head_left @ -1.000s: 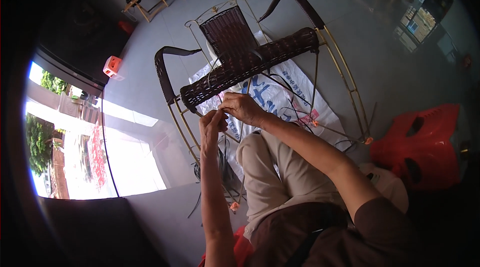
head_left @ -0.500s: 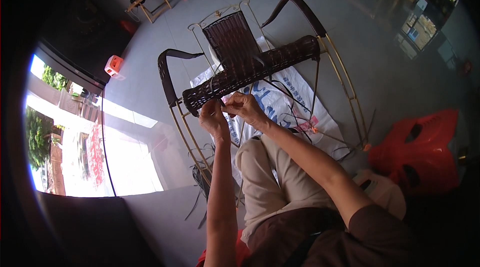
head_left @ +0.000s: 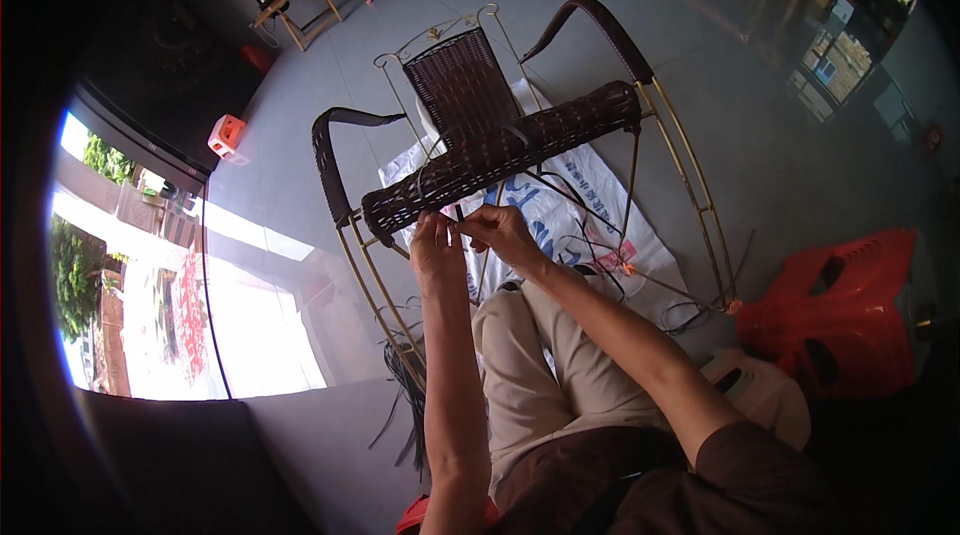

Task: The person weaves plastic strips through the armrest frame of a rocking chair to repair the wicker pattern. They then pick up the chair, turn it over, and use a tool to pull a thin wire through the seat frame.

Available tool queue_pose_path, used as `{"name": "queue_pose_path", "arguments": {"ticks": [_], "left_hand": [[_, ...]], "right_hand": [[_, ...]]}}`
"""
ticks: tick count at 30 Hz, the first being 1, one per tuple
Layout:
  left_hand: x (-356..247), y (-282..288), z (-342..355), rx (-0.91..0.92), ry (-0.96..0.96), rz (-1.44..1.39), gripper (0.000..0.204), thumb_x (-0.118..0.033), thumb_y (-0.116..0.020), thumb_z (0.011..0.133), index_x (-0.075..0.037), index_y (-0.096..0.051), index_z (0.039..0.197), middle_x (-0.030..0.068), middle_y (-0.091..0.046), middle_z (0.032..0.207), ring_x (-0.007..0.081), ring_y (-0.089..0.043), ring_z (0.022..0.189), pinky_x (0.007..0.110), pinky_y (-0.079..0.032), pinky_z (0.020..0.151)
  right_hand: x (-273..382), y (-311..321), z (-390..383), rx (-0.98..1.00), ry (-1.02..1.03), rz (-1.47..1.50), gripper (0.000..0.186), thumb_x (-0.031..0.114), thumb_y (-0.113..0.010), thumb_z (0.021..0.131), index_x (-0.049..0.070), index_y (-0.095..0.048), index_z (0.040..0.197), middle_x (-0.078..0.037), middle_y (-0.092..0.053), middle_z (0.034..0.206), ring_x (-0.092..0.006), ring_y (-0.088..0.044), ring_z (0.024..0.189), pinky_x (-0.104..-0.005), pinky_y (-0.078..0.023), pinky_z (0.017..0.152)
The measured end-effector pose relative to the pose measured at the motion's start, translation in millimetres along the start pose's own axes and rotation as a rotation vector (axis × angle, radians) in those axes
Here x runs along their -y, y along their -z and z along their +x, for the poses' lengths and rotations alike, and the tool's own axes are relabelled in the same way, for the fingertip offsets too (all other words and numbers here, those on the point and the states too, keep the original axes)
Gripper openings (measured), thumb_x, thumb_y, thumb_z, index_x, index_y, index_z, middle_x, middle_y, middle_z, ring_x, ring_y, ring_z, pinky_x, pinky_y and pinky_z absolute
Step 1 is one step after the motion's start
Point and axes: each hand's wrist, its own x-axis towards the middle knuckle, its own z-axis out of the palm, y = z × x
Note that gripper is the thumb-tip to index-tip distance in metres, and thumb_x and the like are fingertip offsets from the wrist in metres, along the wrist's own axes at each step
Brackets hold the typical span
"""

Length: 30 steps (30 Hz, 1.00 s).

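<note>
Meeting near the front edge of a brown woven chair point(head_left: 520, 140), the person's hands were close together, the chair standing at twelve o'clock on its gold-coloured frame point(head_left: 707, 209). The right hand point(head_left: 500, 233) pinched a thin dark strip point(head_left: 458, 212) at its fingertips; the left hand point(head_left: 437, 243), fingers bent, was at nine o'clock from it, its exact grip impossible to tell. A white printed sheet point(head_left: 650, 245) lay beneath the chair, dark strands point(head_left: 405, 375) bunched toward seven o'clock.

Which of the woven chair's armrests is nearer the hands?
The left armrest: its lower end is near the left hand; the right armrest is across the woven seat.
</note>
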Motion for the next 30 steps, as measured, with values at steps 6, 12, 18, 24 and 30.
{"name": "queue_pose_path", "arguments": {"ticks": [6, 12, 18, 24, 30], "left_hand": [[-12, -2, -1, -0.004, 0.114, -0.055, 0.026, -0.003, -0.046, 0.080, -0.007, -0.048, 0.106, 0.0002, -0.052, 0.082, 0.0109, -0.049, 0.078, 0.027, -0.041, 0.072], [-5, 1, -6, 0.038, -0.016, 0.080, 0.028, -0.003, -0.046, 0.081, -0.004, -0.047, 0.109, 0.0043, -0.053, 0.091, 0.0139, -0.049, 0.082, 0.027, -0.040, 0.078], [5, -1, -20, 0.007, -0.334, 0.245, 0.027, -0.003, -0.046, 0.078, 0.001, -0.052, 0.104, 0.0064, -0.055, 0.094, 0.0126, -0.051, 0.081, 0.025, -0.042, 0.076], [14, 4, -21, 0.082, -0.481, 0.319, 0.030, -0.002, -0.047, 0.078, 0.003, -0.051, 0.107, 0.0075, -0.053, 0.101, 0.0135, -0.051, 0.084, 0.026, -0.041, 0.078], [15, -3, -20, 0.165, -0.191, -0.024, 0.036, 0.000, -0.045, 0.080, -0.001, -0.041, 0.116, 0.0069, -0.050, 0.102, 0.0158, -0.049, 0.091, 0.030, -0.038, 0.083]], "right_hand": [[4, -4, 3, 0.030, 0.020, 0.007, 0.018, 0.019, -0.062, 0.079, 0.002, -0.063, 0.075, 0.003, -0.052, 0.055, -0.0025, -0.045, 0.048, -0.0165, -0.037, 0.043], [7, -8, 13, 0.040, -0.038, -0.124, 0.021, 0.020, -0.054, 0.085, 0.001, -0.060, 0.076, 0.002, -0.051, 0.055, -0.0036, -0.048, 0.048, -0.0193, -0.038, 0.042], [4, -9, 20, -0.030, 0.152, -0.456, 0.018, 0.017, -0.058, 0.082, 0.000, -0.059, 0.074, -0.002, -0.052, 0.052, -0.0062, -0.048, 0.043, -0.0223, -0.038, 0.041], [8, -10, 22, -0.077, 0.366, -0.713, 0.016, 0.014, -0.061, 0.078, 0.000, -0.056, 0.070, -0.008, -0.052, 0.052, -0.0157, -0.049, 0.043, -0.0278, -0.038, 0.044], [23, -10, 24, 0.017, 0.412, -0.697, 0.015, 0.009, -0.059, 0.076, -0.001, -0.053, 0.067, -0.012, -0.054, 0.063, -0.0250, -0.053, 0.055, -0.0336, -0.040, 0.050]]}}
